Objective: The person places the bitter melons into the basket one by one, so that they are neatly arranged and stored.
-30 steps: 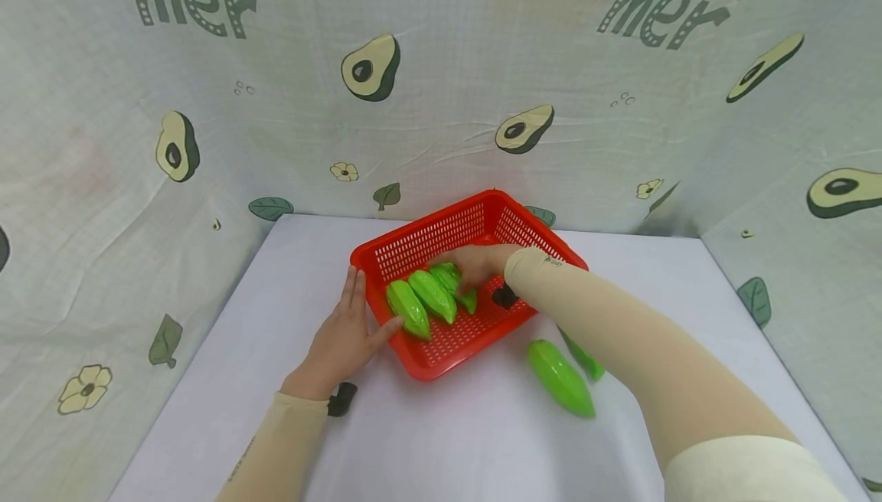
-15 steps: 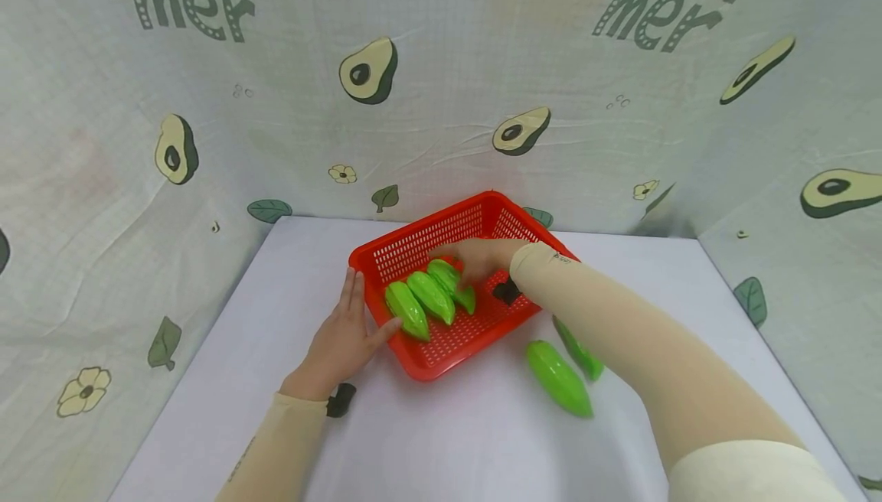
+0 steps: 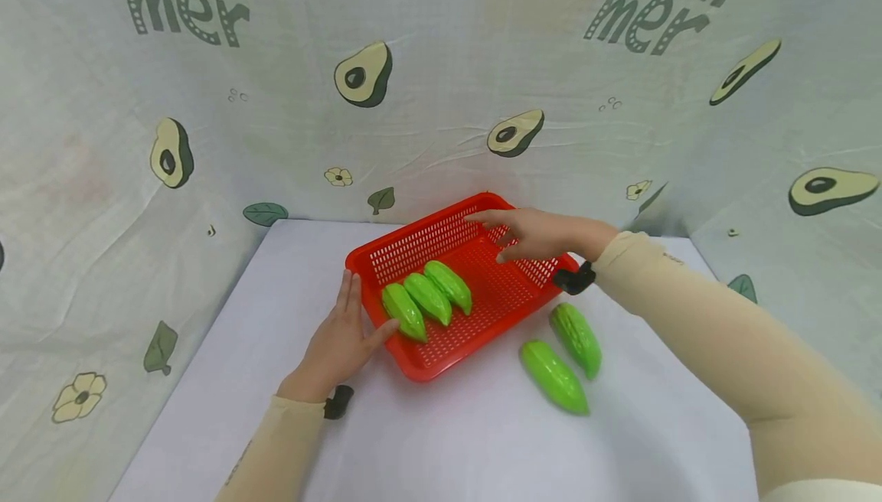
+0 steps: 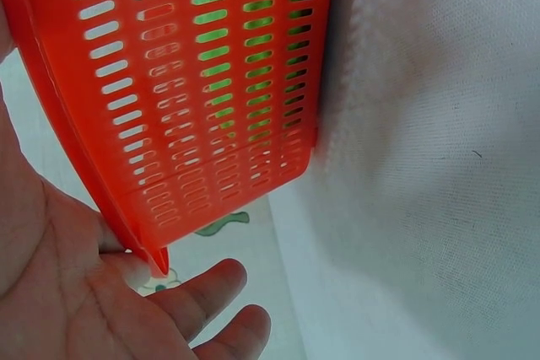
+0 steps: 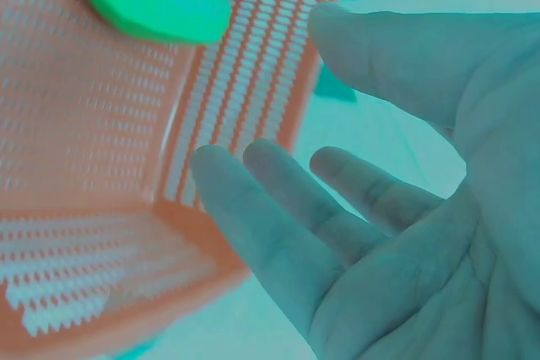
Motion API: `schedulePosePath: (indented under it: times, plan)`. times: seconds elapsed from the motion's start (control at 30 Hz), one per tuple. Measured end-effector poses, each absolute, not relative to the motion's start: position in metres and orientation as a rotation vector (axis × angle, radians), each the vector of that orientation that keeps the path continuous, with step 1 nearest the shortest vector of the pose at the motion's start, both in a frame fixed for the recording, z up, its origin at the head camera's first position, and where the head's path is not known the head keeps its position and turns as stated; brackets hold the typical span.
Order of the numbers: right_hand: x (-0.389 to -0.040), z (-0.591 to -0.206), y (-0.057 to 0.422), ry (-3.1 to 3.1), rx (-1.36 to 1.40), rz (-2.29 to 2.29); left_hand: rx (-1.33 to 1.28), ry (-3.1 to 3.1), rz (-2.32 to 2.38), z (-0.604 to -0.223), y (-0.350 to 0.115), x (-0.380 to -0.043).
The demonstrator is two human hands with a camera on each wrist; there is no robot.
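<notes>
A red perforated plastic basket (image 3: 482, 318) stands slanted on the table with three glossy green, elongated, pointed toy vegetables inside: a left one (image 3: 403, 312), a middle one (image 3: 428, 298) and a right one (image 3: 448, 286). They lie side by side in its left half. At the basket's left end, my left hand (image 3: 338, 349) rests against the rim, fingers extended and thumb spread over the near-left edge. In the left wrist view some fingers pass behind the rim (image 4: 93, 174). Above the basket's right part hovers my right hand (image 3: 534, 234), fingers loosely spread, holding nothing.
Two more green toy vegetables lie on the white table, right of the basket's near side: a smooth one (image 3: 554, 377) and a bumpy-looking one (image 3: 576, 340). A printed cloth (image 3: 441, 66) hangs behind and at both sides.
My right hand has let go of the rightmost toy vegetable in the basket, risen and moved right. That vegetable now lies beside the other two. My left hand has stayed at the rim.
</notes>
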State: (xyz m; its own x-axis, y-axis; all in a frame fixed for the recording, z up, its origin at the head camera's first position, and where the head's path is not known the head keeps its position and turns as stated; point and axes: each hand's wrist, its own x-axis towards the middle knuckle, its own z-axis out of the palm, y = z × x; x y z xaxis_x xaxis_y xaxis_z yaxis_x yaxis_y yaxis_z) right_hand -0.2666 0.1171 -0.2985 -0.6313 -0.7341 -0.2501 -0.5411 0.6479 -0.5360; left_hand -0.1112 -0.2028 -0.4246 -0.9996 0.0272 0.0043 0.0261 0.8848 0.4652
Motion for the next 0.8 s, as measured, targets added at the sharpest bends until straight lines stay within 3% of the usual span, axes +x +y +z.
schedulePosePath:
  times: [0.33,0.8]
  plan:
    - [-0.226,-0.285,0.218,2.429,-0.859,-0.814,0.044,3.053,0.752,-0.426,-0.203,-0.111]
    - [-0.188,-0.355,0.306,2.455,-0.661,-0.866,0.036,3.051,0.750,-0.428,-0.203,-0.112]
